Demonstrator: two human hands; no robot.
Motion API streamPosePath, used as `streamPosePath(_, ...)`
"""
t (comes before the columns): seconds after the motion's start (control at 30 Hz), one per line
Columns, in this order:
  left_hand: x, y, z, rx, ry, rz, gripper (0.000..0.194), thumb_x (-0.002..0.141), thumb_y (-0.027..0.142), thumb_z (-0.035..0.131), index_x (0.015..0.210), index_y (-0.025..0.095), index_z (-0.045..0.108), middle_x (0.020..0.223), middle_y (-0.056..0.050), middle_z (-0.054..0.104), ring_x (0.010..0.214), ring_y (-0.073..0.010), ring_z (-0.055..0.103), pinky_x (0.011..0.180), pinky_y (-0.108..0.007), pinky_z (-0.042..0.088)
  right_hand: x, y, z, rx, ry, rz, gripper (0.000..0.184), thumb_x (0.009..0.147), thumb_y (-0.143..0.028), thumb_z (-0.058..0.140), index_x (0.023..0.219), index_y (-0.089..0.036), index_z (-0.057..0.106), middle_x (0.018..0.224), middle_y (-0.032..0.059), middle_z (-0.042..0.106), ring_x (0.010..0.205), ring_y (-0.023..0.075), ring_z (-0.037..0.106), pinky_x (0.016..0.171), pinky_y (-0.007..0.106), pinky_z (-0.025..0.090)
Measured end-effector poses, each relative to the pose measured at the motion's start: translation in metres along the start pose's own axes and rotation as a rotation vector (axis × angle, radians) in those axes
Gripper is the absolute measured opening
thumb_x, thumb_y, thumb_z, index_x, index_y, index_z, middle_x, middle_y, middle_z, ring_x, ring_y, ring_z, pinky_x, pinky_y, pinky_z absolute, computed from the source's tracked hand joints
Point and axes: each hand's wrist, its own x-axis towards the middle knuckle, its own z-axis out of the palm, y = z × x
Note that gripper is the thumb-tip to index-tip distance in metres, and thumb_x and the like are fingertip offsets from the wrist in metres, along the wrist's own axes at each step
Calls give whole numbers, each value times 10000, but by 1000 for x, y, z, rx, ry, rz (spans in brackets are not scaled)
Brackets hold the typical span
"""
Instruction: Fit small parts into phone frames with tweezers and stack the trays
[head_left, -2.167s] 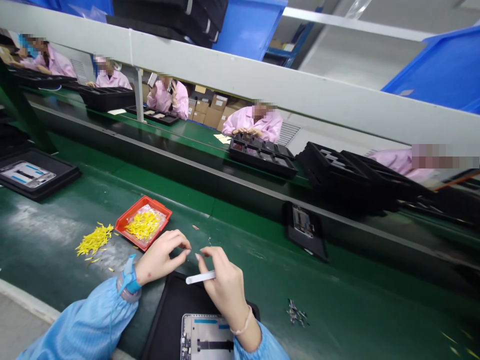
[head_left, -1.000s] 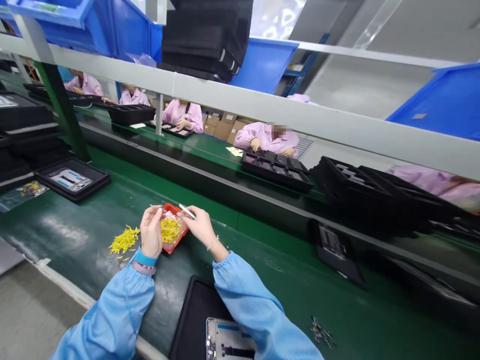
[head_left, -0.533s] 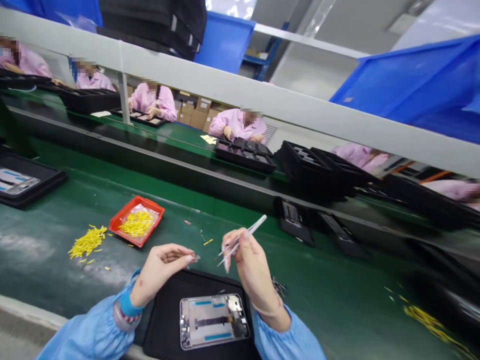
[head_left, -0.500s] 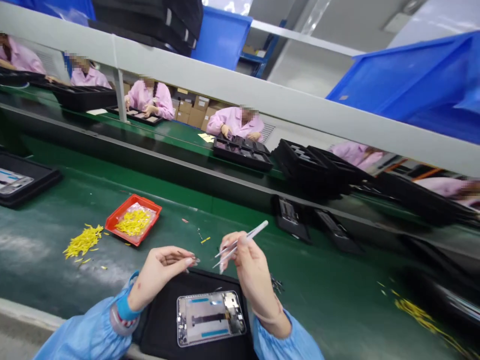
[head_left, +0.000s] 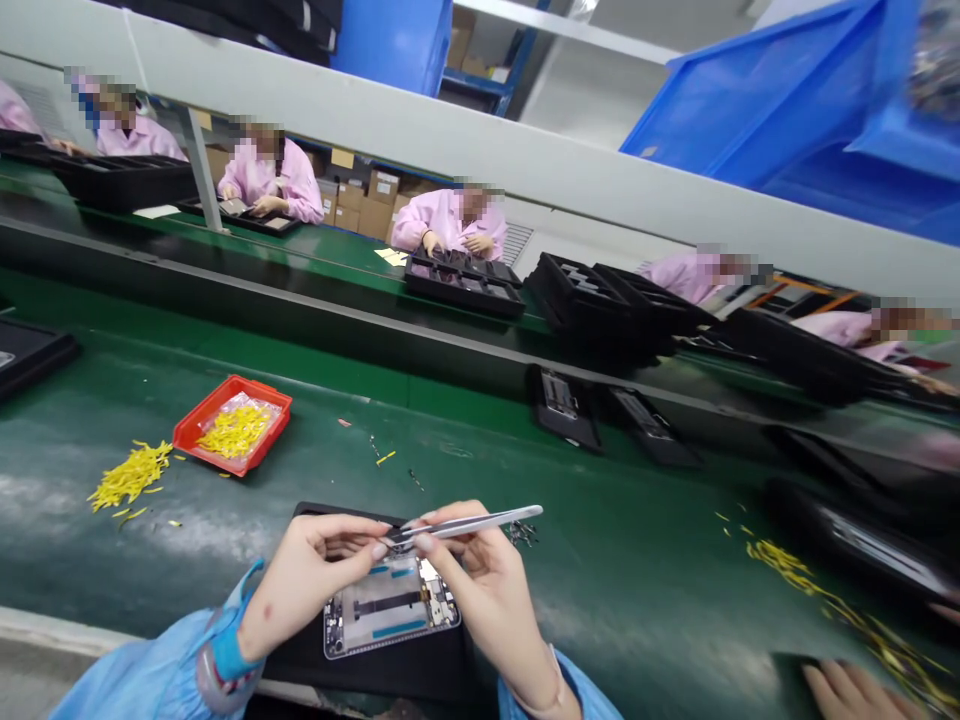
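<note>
My right hand grips white tweezers, their tips pointing left toward my left hand's fingertips. My left hand is pinched on a tiny part that I cannot make out. Both hands hover just above a phone frame lying in a black tray at the near edge of the green belt. A red tray of small yellow strips sits to the left, with a loose yellow pile beside it.
Small dark parts lie right of the tweezers. More yellow strips are scattered at right. Black trays ride the belt's far side. Another person's hand shows at bottom right. Workers in pink sit across the line.
My right hand swung the tweezers from pointing up-right to lying level, tips meeting my left fingertips. Both hands came together over the phone frame. The view shifted right.
</note>
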Motion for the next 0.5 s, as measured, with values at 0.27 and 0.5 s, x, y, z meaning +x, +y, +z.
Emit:
streamPosePath(0.27,-3,2,4,133,5,64,258,660,359,729,824,163,758,763,-64,743,704,-230,709,668,-273,593,-4,2,0,-54,0,-5,109,793,-292,695,780,-193,653,722,32,701,640,168,699,574,222,586)
streamPosePath(0.5,-5,2,6,275,30,192,161,703,282,672,809,206,767,779,-31,744,673,-217,710,669,-271,594,-5,3,-2,-150,15,-40,113,797,-294,682,753,-192,663,693,31,691,621,169,679,567,237,571)
